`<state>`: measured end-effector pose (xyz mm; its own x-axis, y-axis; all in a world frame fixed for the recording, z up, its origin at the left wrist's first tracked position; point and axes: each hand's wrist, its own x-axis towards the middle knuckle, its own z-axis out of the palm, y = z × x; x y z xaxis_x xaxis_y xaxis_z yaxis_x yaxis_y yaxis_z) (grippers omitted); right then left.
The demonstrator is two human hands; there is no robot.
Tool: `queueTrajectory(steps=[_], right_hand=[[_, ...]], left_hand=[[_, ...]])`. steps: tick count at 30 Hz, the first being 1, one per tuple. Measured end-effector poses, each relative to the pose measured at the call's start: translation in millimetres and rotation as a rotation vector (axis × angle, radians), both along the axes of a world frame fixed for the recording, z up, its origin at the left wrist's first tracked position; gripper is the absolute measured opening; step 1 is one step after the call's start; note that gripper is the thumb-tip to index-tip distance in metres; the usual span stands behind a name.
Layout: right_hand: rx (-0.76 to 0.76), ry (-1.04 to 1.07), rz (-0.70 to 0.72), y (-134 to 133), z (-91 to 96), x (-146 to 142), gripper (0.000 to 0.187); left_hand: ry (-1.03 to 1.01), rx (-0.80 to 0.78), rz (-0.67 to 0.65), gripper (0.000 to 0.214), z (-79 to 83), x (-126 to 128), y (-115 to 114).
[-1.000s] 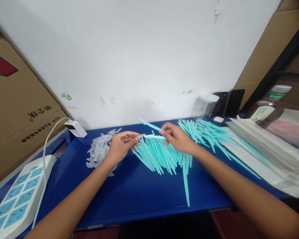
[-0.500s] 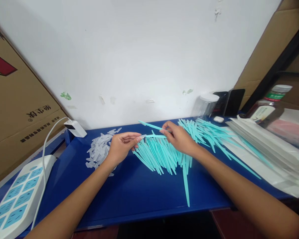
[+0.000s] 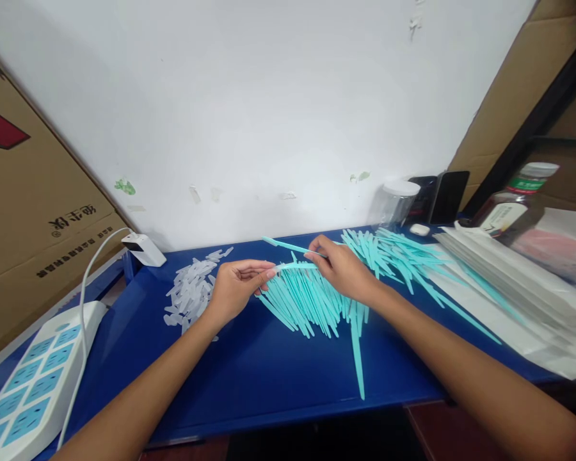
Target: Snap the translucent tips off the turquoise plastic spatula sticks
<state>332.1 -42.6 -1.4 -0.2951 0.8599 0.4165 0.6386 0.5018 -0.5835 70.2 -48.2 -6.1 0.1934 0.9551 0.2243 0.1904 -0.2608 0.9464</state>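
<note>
Head cam: my L hand pinched clear cap at tip of teal stick, above teal pile; my R hand clamped that stick w/ 2nd stick. Sticks seemed light, stiff, prob. slippery; best hold was mid-length.
</note>
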Motion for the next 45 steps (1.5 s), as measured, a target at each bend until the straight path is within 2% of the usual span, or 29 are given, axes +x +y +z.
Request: queueTrajectory(steps=[5,10,18,21,24,28,32,36,41,43,45], right_hand=[[-0.004,-0.002,0.042,-9.5,-4.2,-9.8,0.02],[-0.031,0.023,0.05,-12.4,-2.8,-11.2,0.019],[-0.088,0.113,0.137,-9.5,2.3,-7.6,0.023],[-0.121,0.122,0.173,-9.8,4.6,-6.0,0.025],[-0.139,0.088,0.229,-11.2,6.8,-5.7,0.029],[-0.165,0.083,0.295,-13.7,9.2,-7.0,0.033],[-0.191,0.084,0.296,-17.1,10.6,-8.8,0.035],[-0.156,-0.06,0.314,-24.6,10.2,-13.2,0.036],[-0.064,-0.253,0.331,-35.4,10.5,-23.0,0.034],[-0.075,-0.259,0.324,-32.6,13.6,-20.6,0.033],[-0.1,-0.25,0.242,-22.6,18.6,-8.6,0.035]], left_hand=[[-0.019,-0.04,-0.029,0.027,-5.0,6.4,-5.0],[-0.017,-0.03,-0.025,0.025,-3.3,9.5,-9.6],[0.137,0.297,0.226,0.022,1.4,4.5,-9.5],[0.148,0.423,0.269,0.02,5.4,-0.6,-4.9],[0.114,0.453,0.25,0.02,7.6,-2.5,-1.7],[0.045,0.328,0.19,0.022,4.6,-1.7,0.0],[-0.046,0.209,0.155,0.026,1.4,0.3,-0.1],[-0.098,0.179,0.084,0.024,2.7,5.3,-6.7],[0.025,0.268,0.029,0.017,5.2,13.9,-27.0],[0.133,0.369,0.064,0.017,7.3,15.5,-33.9],[0.228,0.455,0.139,0.027,10.0,15.3,-36.6]])
